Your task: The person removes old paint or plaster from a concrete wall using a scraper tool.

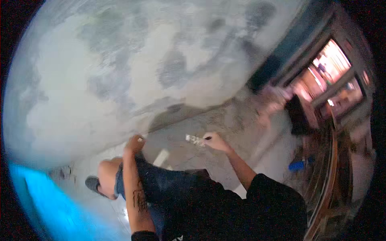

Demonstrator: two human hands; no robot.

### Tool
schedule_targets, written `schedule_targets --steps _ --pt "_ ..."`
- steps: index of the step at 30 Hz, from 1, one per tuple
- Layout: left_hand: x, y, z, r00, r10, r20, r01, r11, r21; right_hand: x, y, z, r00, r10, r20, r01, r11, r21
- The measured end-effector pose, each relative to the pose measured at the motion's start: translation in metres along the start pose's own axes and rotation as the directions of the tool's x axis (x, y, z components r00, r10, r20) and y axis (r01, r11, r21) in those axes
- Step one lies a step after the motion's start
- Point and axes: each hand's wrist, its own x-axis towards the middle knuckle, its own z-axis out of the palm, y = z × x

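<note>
A wall with blotchy white and grey patches (pixel 120 75) fills the upper left of the head view. My right hand (pixel 215 141) is closed on the dark handle of a flat scraper or putty knife; its pale, smeared blade (pixel 195 140) points left, short of the wall's lower edge. My left hand (pixel 135 144) is curled near the foot of the wall, above my bent knee, with a small pale thing at its fingers that is too blurred to name. My dark shorts and black shirt show below.
Bright windows or openings (pixel 331 63) stand in the wall at the upper right. Long curved boards or pipes (pixel 328 168) run down the right side, with a blue object (pixel 296 166) beside them. A pale strip (pixel 161 157) lies on the floor before me. Bright blue light colours the lower left.
</note>
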Motion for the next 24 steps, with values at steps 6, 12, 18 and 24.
schedule_targets --steps 6,12,18,24 --pt "-0.001 0.027 -0.013 0.987 -0.152 0.044 0.153 0.988 -0.022 0.067 -0.136 -0.066 0.968 -0.074 -0.24 0.116 0.979 0.168" --pt "0.024 0.035 -0.017 0.992 -0.127 -0.024 0.126 0.992 -0.006 0.108 -0.15 -0.031 0.999 0.042 0.025 -0.039 0.995 -0.096" --pt "0.033 0.029 -0.003 0.982 -0.188 -0.032 0.187 0.982 -0.033 0.134 -0.165 0.06 0.72 0.294 0.629 -0.663 0.02 0.748" --pt "0.036 0.032 -0.008 0.973 -0.223 0.053 0.223 0.975 0.015 0.19 -0.204 0.071 0.813 0.314 0.491 -0.509 -0.027 0.86"
